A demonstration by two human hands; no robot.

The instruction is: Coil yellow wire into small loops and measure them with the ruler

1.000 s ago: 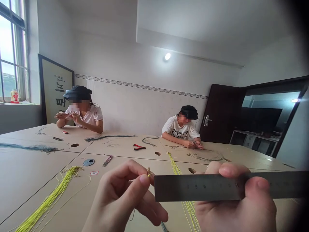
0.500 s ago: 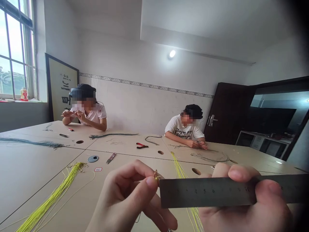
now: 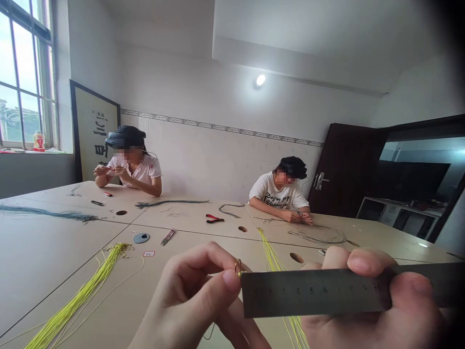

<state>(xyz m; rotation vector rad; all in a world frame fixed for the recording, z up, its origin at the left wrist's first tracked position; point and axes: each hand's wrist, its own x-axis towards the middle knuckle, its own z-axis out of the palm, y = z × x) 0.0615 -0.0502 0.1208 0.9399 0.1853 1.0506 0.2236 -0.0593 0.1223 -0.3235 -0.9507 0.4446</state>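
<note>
Between thumb and forefinger, my left hand (image 3: 207,295) pinches a small gold-coloured ring (image 3: 238,266) with a bit of yellow cord at its base. A thin loop of cord hangs below the same hand. My right hand (image 3: 381,300) grips a steel ruler (image 3: 312,293), held level with its numbered face toward me. The ruler's left end sits right beside the ring and my left fingertips; whether they touch, I cannot tell. Its far right part fades into the dark picture edge.
Yellow cord bundles (image 3: 87,291) lie on the table (image 3: 174,281), one partly behind the ruler. Thread snips (image 3: 168,237), a grey round cap (image 3: 141,238), red-handled pliers (image 3: 214,219) and dark cords (image 3: 170,202) lie farther off. Two people (image 3: 129,167) sit across, hands busy.
The ring looks slightly turned, showing a wider loop. My left hand and the ruler have shifted a little to the right, and the ruler's left end is slightly lower.
</note>
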